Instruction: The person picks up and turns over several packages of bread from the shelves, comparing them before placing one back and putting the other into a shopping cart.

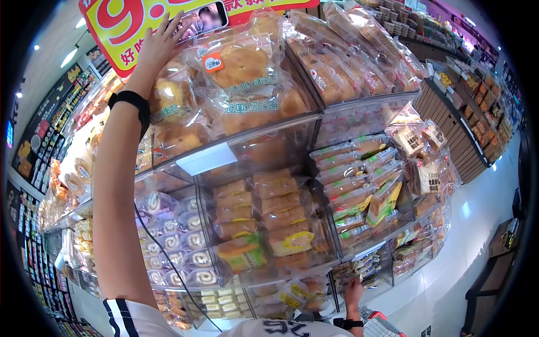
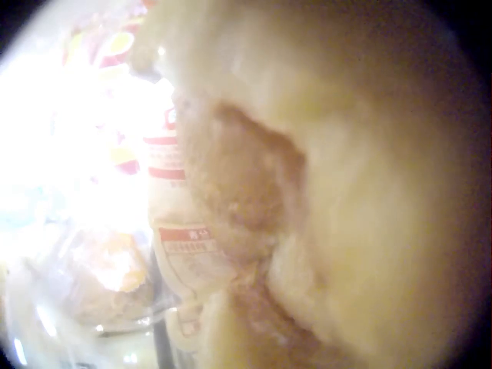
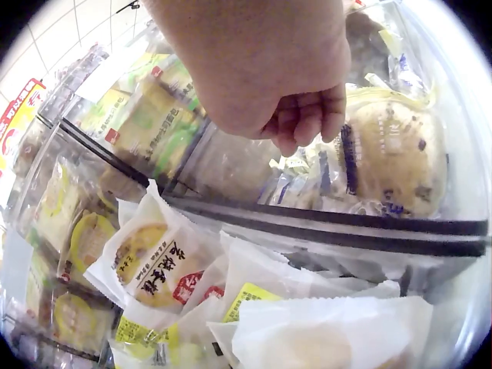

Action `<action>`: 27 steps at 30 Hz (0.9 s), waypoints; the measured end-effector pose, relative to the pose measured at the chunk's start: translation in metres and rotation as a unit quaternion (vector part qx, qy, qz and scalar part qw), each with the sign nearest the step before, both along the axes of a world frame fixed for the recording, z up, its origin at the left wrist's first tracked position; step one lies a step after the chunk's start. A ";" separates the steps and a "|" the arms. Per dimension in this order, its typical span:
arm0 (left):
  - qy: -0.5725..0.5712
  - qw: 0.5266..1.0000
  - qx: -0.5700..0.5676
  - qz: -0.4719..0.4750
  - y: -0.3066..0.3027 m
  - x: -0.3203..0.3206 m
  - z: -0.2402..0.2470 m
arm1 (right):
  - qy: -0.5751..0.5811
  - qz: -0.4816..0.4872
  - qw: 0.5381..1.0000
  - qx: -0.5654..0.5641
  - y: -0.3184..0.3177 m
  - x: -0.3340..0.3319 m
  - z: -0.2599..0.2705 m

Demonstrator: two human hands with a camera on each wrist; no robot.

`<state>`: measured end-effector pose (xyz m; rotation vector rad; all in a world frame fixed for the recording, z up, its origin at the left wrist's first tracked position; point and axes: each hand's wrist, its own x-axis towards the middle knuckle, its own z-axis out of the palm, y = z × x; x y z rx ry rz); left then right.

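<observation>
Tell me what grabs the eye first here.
The big red-and-yellow sign at top left, with the left hand reaching up at it, fingers spread. Below, clear tiered bins packed with bagged buns fill the middle of the head view. The right hand sits low by the bottom tier.
</observation>
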<state>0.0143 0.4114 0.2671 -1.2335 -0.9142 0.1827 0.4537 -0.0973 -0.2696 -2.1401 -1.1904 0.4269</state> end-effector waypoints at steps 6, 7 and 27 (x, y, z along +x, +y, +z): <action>-0.008 0.999 0.008 -0.031 0.004 -0.005 -0.001 | 0.014 -0.008 1.000 -0.018 0.003 0.000 0.002; -0.009 0.999 0.008 -0.033 0.004 -0.005 -0.001 | 0.017 -0.009 1.000 -0.016 0.003 0.001 0.002; -0.127 0.990 0.028 -0.053 -0.024 0.007 0.020 | 0.026 -0.031 0.999 0.001 -0.006 0.008 0.013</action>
